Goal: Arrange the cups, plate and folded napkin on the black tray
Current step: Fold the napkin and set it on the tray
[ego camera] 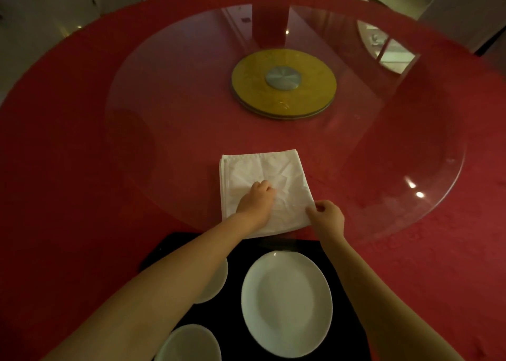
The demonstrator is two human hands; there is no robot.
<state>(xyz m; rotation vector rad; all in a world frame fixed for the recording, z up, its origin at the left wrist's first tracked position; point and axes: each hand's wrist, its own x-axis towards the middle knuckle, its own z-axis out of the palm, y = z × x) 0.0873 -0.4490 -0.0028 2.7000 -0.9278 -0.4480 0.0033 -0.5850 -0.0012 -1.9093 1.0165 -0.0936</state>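
Note:
A white folded napkin [262, 174] lies on the glass turntable just beyond the black tray [238, 253]. My left hand [256, 201] rests on the napkin's middle with its fingers curled and pressing down. My right hand [327, 216] pinches the napkin's near right corner. On the tray sits a large white plate [286, 303] at the right. Two white cups are at the left: one [216, 281] is mostly hidden under my left forearm, the other [189, 344] is at the near edge.
The round table has a red cloth [68, 155] and a big glass turntable [410, 141] over it. A gold disc with a metal hub [283, 82] marks the turntable's centre. Chairs and floor show dimly beyond the far edge.

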